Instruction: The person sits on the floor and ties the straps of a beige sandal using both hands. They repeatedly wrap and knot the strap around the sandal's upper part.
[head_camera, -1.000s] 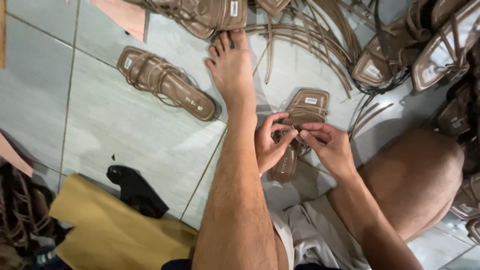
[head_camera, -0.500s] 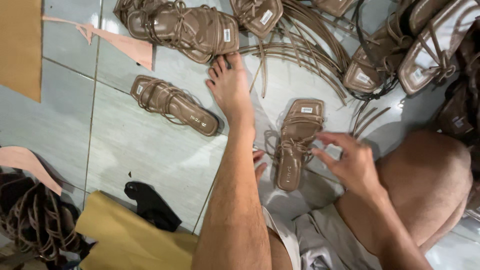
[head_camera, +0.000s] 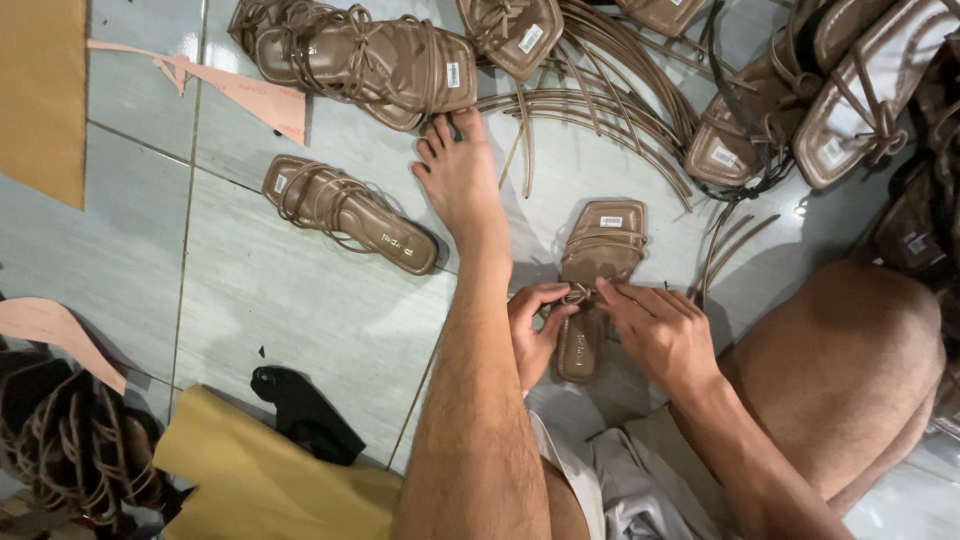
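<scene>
A tan strappy sandal (head_camera: 597, 275) is laid flat on the grey tiled floor (head_camera: 280, 310), just right of the outstretched bare foot (head_camera: 462, 185), so both hands can work its straps. The left hand (head_camera: 535, 330) is curled, fingertips pinched on the strap knot; the right hand (head_camera: 660, 335) is half-closed, pressing the same straps. A finished sandal (head_camera: 348, 212) lies left of the foot.

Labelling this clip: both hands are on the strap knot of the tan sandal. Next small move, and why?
Probably draw the knot snug: left hand and right hand both pinch the thin straps meeting over the tan sandal, which lies flat on the tile floor.
</scene>
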